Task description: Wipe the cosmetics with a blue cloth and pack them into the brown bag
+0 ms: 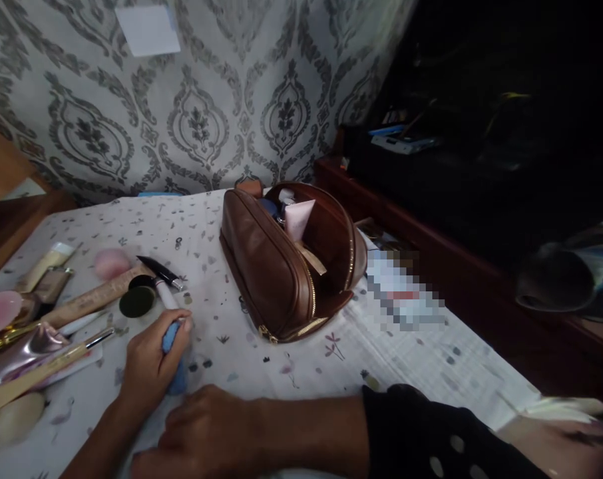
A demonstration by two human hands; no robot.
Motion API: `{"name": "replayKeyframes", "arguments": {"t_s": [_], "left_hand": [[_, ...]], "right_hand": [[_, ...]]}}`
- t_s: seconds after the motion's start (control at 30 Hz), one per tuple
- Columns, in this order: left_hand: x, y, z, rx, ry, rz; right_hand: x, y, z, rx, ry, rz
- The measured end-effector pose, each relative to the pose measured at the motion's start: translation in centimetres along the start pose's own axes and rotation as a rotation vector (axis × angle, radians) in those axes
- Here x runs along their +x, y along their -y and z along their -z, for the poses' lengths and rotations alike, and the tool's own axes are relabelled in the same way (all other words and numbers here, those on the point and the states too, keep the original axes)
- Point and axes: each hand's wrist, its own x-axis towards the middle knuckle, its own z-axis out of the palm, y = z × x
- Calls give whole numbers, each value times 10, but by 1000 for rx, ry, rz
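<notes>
Left hand (152, 352) first: I've got its fingers and thumb closed around a blue thing (178, 380), soft-looking, though I honestly can't tell what it is. So it's right there in the grip, with its lower end poking out toward my right hand (211, 426). That one's curled just below and to the right, and its fingers are too blurry for me to say if they're pinching anything.

Just past the left fingertips there's a whitish stick (166, 294), then a dark round disc (136, 301) and a black pointed pen (159, 271). Further left of that hand is a whole spread of tubes and brushes, plus a pink puff (112, 264).

Beyond both hands, off to the right, the brown bag (261, 266) gapes open, zip undone. Progress-wise, I'd call it mid-job: a pale pink tube (297, 221) and a few bits sit in the bag, but plenty lies outside on the printed cloth (281, 372).
</notes>
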Motion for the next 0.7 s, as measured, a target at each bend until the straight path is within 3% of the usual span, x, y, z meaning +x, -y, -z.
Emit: {"name": "replayKeyframes", "arguments": {"t_s": [0.1, 0.23, 0.47, 0.7], "left_hand": [[0, -2, 1, 7, -9, -42], [1, -2, 3, 17, -13, -52], [2, 2, 4, -24, 2, -62], [0, 4, 0, -87, 29, -40]], "right_hand": [[-2, -4, 0, 37, 114, 97], [-6, -10, -5, 134, 183, 102], [-16, -12, -19, 153, 24, 112], [-4, -4, 7, 111, -194, -5]]}}
